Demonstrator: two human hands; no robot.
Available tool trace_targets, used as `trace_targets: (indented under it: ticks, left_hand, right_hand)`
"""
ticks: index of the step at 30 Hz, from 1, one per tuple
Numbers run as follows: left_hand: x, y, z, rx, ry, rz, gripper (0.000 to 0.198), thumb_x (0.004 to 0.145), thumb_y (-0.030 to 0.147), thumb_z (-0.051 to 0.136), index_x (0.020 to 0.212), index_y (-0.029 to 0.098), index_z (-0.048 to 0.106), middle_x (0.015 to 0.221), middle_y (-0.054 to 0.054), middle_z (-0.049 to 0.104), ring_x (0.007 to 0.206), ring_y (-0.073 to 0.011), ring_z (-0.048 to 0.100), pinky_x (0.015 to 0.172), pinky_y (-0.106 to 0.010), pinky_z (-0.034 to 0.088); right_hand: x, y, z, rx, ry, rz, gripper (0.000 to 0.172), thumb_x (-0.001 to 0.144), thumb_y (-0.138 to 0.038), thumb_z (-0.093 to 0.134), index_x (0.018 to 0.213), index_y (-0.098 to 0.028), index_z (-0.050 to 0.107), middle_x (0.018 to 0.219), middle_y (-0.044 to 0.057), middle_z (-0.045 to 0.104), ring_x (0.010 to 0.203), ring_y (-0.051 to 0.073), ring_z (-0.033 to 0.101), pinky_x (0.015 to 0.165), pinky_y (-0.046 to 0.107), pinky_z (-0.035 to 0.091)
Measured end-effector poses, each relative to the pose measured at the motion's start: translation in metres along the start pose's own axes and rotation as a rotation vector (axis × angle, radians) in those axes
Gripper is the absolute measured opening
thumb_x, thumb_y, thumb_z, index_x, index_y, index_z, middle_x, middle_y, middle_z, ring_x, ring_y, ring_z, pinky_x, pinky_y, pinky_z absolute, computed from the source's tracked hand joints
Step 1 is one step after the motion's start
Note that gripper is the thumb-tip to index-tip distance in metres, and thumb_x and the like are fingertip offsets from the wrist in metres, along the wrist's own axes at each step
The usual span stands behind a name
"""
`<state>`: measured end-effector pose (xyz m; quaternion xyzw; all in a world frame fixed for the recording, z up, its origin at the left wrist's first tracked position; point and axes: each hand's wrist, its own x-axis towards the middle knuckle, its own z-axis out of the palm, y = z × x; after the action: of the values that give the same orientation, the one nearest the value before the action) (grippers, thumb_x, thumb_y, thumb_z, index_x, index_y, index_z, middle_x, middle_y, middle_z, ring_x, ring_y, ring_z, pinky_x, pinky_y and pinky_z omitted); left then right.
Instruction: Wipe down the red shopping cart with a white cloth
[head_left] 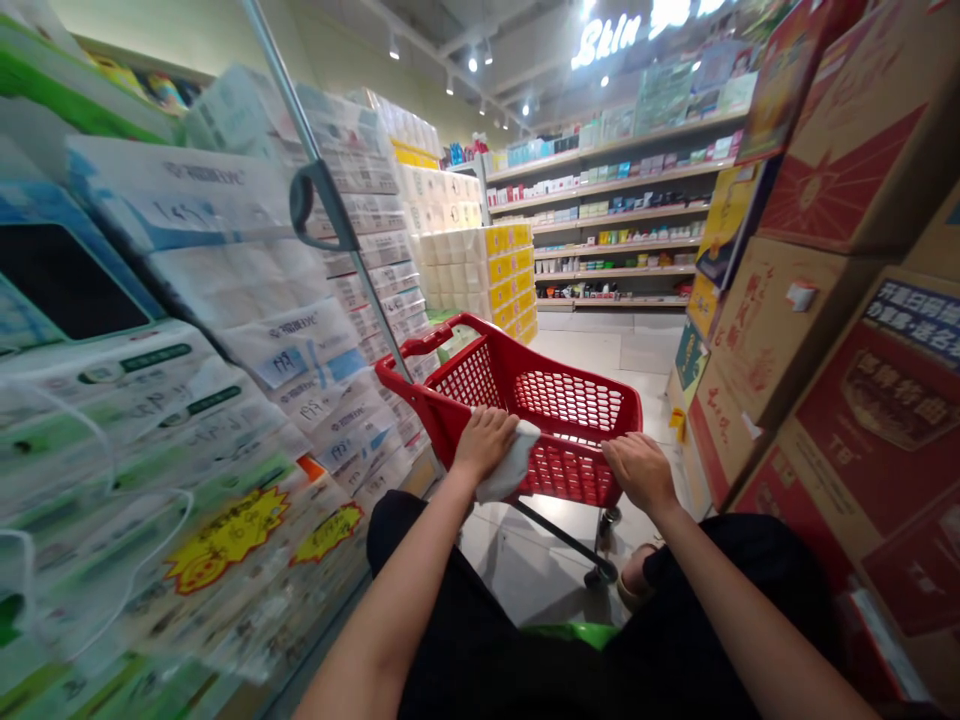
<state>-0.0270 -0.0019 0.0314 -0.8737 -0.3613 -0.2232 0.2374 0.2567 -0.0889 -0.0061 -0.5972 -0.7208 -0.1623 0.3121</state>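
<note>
A red plastic shopping cart (570, 390) with a perforated basket stands in the aisle ahead of my knees, side-on to me. My left hand (484, 445) rests on its near rim with a white cloth (511, 470) pressed under the fingers; the cloth hangs down over the outer side. Toward the right end of that rim, my right hand (641, 468) is closed around the edge. The basket floor is partly hidden by the near wall. A metal pole (322, 200) with a dark grey clamp rises in front of the cart's handle (442, 335).
Stacked packs of tissue paper (285, 330) line the left side, a dark-screened device (67, 280) among them. Cardboard boxes (780, 320) are piled close on the right. Shelves of small goods (615, 215) stand at the back. A caster wheel (600, 574) is near my foot (637, 580).
</note>
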Motion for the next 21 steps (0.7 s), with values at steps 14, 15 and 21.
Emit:
trace_targets:
  ticks: [14,15,21]
  left_hand:
    - [0.006,0.052,0.016,-0.079,0.029,-0.033,0.026,0.094,0.035,0.045,0.116,0.023,0.051,0.107,-0.007,0.056,0.108,-0.0244,0.047,0.109,-0.050,0.026]
    - [0.009,0.066,0.020,-0.096,0.035,-0.029,0.027,0.094,0.036,0.044,0.117,0.022,0.051,0.107,-0.007,0.056,0.107,-0.0244,0.047,0.109,-0.050,0.027]
    - [0.024,0.123,0.027,-0.157,0.018,0.052,0.026,0.096,0.036,0.040,0.113,0.020,0.053,0.103,-0.006,0.056,0.100,-0.0232,0.048,0.106,-0.048,0.029]
  right_hand:
    - [0.001,-0.014,0.011,0.095,0.080,0.115,0.041,0.099,-0.034,0.026,0.071,-0.023,0.054,0.074,0.003,0.062,0.081,0.019,0.052,0.089,0.034,0.033]
    - [0.001,-0.016,0.011,0.098,0.074,0.115,0.040,0.099,-0.034,0.025,0.071,-0.023,0.052,0.074,0.003,0.061,0.081,0.019,0.052,0.088,0.034,0.033]
    - [0.001,-0.021,0.012,0.083,0.046,0.069,0.037,0.099,-0.041,0.025,0.077,-0.023,0.049,0.077,0.003,0.058,0.082,0.019,0.052,0.086,0.033,0.033]
